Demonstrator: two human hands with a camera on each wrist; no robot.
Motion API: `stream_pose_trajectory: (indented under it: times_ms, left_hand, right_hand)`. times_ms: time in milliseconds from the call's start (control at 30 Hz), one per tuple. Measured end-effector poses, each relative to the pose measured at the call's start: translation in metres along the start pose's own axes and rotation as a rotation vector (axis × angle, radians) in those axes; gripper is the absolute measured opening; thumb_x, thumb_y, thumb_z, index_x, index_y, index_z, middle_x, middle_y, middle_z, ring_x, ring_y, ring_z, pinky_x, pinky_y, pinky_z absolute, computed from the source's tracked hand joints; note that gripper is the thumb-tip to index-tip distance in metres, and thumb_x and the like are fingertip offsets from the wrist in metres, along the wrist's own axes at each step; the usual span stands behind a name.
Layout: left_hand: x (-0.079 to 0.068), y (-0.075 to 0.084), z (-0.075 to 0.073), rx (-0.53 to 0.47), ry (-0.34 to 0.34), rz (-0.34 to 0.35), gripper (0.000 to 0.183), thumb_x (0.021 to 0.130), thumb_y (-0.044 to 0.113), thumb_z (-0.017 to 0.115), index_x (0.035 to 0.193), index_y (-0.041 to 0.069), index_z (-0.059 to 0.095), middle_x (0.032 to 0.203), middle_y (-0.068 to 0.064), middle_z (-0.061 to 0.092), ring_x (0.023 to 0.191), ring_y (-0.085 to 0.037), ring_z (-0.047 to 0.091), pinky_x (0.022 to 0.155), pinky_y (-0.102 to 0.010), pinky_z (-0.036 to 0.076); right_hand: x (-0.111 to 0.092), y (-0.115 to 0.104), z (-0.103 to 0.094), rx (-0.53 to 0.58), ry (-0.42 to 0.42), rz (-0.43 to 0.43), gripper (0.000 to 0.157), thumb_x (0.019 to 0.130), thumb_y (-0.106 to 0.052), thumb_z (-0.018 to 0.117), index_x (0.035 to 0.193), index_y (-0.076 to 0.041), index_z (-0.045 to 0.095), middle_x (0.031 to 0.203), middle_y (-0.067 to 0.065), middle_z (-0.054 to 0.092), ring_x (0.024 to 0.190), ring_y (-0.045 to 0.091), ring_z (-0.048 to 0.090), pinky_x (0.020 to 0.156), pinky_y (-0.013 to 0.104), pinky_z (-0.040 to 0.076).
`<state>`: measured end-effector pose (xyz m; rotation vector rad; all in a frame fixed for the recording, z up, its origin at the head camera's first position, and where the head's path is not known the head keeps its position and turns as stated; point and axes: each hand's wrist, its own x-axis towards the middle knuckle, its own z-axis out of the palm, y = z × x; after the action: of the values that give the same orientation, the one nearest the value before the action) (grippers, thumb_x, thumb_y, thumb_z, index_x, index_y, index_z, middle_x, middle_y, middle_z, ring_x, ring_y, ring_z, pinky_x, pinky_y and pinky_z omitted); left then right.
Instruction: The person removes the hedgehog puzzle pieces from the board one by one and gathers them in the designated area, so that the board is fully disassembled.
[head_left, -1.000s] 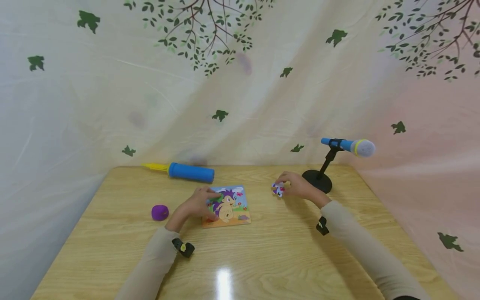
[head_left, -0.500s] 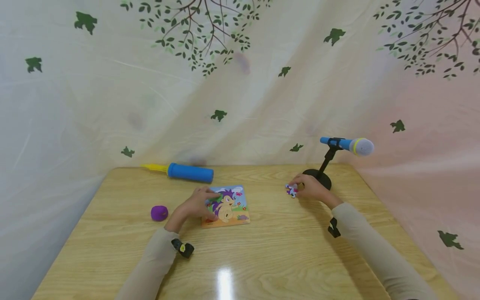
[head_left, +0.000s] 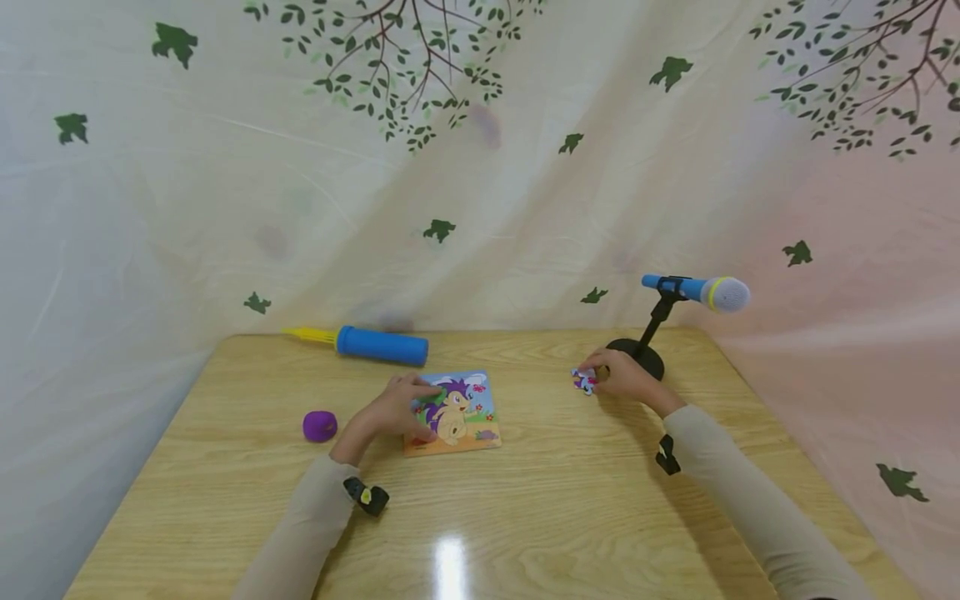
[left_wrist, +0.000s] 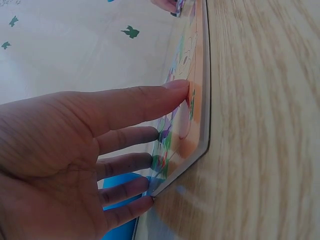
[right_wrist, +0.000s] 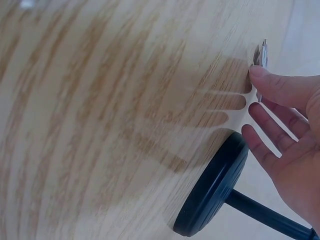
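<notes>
A square picture puzzle board [head_left: 480,421] with a purple-haired hedgehog lies flat in the middle of the table. My left hand [head_left: 396,407] rests on its left side; in the left wrist view the thumb touches the picture and the other fingers stretch straight toward the board's edge. To the right, my right hand [head_left: 622,377] pinches a small purple, white and blue puzzle piece [head_left: 582,382] between thumb and fingers. Seen edge-on in the right wrist view, the puzzle piece [right_wrist: 264,52] is thin and held just over the table or touching it; I cannot tell which.
A microphone [head_left: 697,291] on a black stand base [head_left: 645,360] stands just behind the right hand. A blue hand pump [head_left: 382,345] with a yellow nozzle lies along the back edge. Left of the board sits a purple lump [head_left: 320,426]. A printed curtain [head_left: 510,250] hangs behind the table [head_left: 525,517].
My right hand has shifted a short way to the right with the puzzle piece, then stayed nearly still over the last half second. The left hand and the board keep their place.
</notes>
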<state>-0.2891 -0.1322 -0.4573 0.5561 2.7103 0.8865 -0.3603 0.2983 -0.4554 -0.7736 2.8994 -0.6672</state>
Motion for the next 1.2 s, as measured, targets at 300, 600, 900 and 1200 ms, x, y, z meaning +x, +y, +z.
stream_pose_trajectory:
  times_ms: [300,600,900,1200]
  left_hand:
    - [0.000,-0.001,0.000,-0.011,0.002,0.003,0.072,0.077,0.020,0.089,0.142,0.007,0.059,0.143,-0.019,0.049,0.131,-0.038,0.037,0.107,-0.057,0.043]
    - [0.000,0.000,0.000,-0.007,-0.004,-0.002,0.072,0.078,0.021,0.089,0.143,0.008,0.059,0.144,-0.018,0.049,0.131,-0.038,0.037,0.107,-0.057,0.043]
    - [-0.001,0.000,-0.001,-0.013,-0.011,-0.009,0.072,0.078,0.021,0.089,0.143,0.008,0.059,0.144,-0.018,0.049,0.132,-0.038,0.037,0.108,-0.057,0.043]
    - [-0.003,0.001,-0.006,-0.009,-0.002,-0.003,0.067,0.078,0.016,0.089,0.139,0.006,0.062,0.143,-0.020,0.051,0.134,-0.040,0.040,0.111,-0.058,0.042]
  right_hand:
    - [-0.001,-0.001,-0.001,0.036,-0.016,-0.010,0.033,0.084,0.005,0.077,0.116,0.004,0.073,0.118,0.020,0.067,0.101,0.033,0.061,0.084,0.047,0.054]
    - [-0.001,-0.002,-0.002,0.037,-0.019,-0.001,0.034,0.084,0.005,0.076,0.118,0.004,0.072,0.122,0.022,0.066,0.106,0.037,0.061,0.088,0.051,0.054]
    - [0.007,-0.013,-0.003,0.056,-0.047,0.037,0.036,0.093,0.003,0.066,0.128,0.004,0.066,0.132,0.025,0.063,0.123,0.045,0.058,0.097,0.056,0.053]
    - [0.031,-0.050,0.006,0.069,-0.059,-0.053,0.039,0.095,-0.006,0.068,0.132,0.002,0.064,0.135,0.024,0.060,0.124,0.044,0.056,0.099,0.058,0.050]
